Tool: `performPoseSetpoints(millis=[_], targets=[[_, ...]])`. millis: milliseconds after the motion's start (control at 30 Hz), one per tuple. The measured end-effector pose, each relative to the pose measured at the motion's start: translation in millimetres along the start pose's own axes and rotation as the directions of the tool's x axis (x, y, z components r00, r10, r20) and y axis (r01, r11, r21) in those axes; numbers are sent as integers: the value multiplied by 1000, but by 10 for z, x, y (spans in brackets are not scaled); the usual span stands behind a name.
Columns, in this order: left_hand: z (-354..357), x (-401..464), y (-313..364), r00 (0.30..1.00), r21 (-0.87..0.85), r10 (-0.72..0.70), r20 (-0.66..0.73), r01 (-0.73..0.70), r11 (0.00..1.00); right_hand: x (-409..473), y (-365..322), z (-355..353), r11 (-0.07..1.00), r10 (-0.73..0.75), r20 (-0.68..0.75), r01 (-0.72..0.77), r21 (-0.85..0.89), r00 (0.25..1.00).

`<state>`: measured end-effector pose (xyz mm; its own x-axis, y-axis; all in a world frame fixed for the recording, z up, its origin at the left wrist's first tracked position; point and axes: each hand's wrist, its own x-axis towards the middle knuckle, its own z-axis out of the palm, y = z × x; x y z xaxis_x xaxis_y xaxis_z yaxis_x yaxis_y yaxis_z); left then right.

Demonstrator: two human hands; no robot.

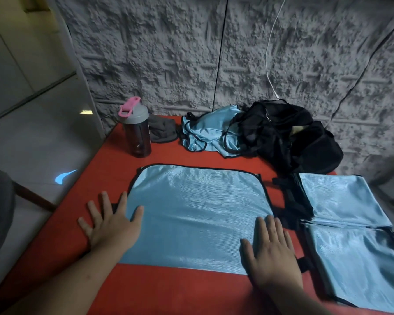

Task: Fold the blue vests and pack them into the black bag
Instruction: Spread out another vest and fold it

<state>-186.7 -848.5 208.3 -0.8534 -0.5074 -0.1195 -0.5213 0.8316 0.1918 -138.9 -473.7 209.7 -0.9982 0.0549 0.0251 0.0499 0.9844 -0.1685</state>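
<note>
My left hand (109,226) lies flat with fingers spread on the left edge of the blue vest (191,214), holding nothing. My right hand (272,253) presses flat on its near right corner, fingers straight. The fabric looks light, thin and slick, so I judge it will slide unless I pinch the black-trimmed corners. Folded vests (350,223) sit to the right, and the black bag (289,137) is behind them. The red table (180,292) meets a rough grey wall (214,53).
</note>
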Motion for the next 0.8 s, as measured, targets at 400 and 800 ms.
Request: performPoseSetpoints(millis=[400,800], targets=[[3,-138,-12,972,112,151,-178,-132,985,13,14,17,1000,5,-13,-5,3,1000],[248,-593,538,911,163,413,2,-407,899,10,18,21,1000,8,-14,-8,3,1000]])
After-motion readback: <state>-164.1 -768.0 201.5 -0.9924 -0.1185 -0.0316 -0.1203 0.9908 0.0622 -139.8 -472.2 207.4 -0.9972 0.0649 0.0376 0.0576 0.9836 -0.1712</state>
